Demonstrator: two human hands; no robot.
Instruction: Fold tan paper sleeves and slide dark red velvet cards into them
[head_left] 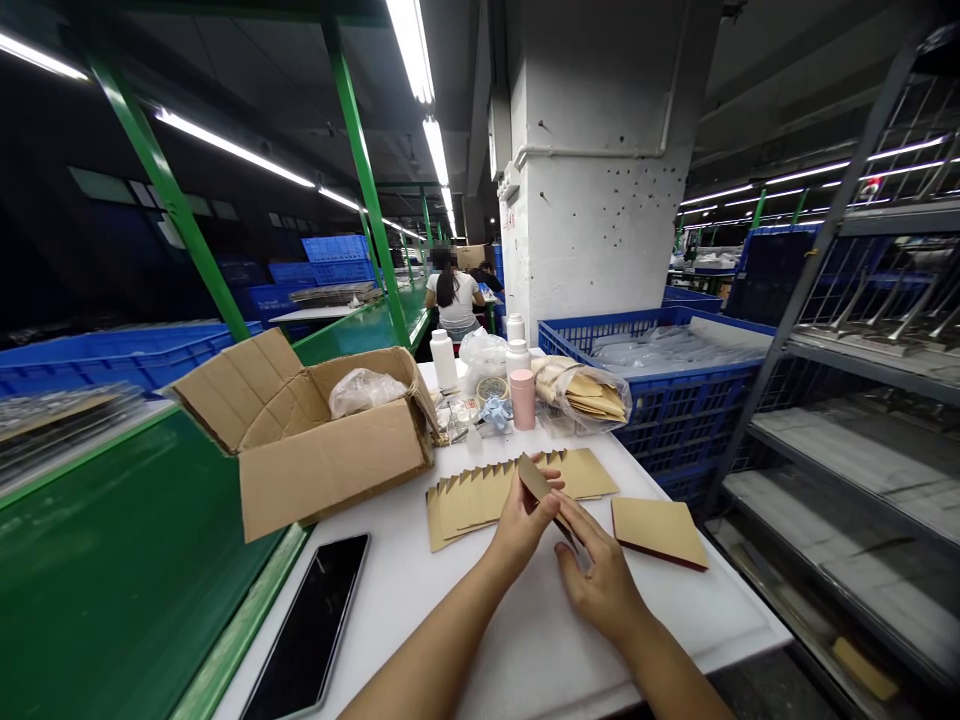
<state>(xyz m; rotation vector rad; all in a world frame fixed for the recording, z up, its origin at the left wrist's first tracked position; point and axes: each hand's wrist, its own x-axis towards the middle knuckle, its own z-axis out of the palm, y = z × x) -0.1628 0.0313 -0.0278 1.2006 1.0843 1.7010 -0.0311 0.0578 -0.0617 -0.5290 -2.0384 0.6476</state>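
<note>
A small brown kraft paper piece (535, 482) is tilted up between my two hands above the white table. My left hand (523, 520) grips it with the thumb in front and fingers behind. On its right side, my right hand (600, 568) has its fingers against the lower edge, the thumb below. Just beyond my hands, a row of overlapping kraft paper pieces (469, 503) is fanned across the table, partly hidden by them. A neat stack of kraft pieces (660, 530) with a dark red side lies to the right of my right hand.
An open cardboard box (337, 465) stands at left, near a black phone (307, 625). Behind are a pink bottle (523, 400), white bottles (444, 360) and a bag of brown paper (592, 392). A blue crate (660, 400) and metal rack (847, 440) border the right. A person (455, 295) sits ahead.
</note>
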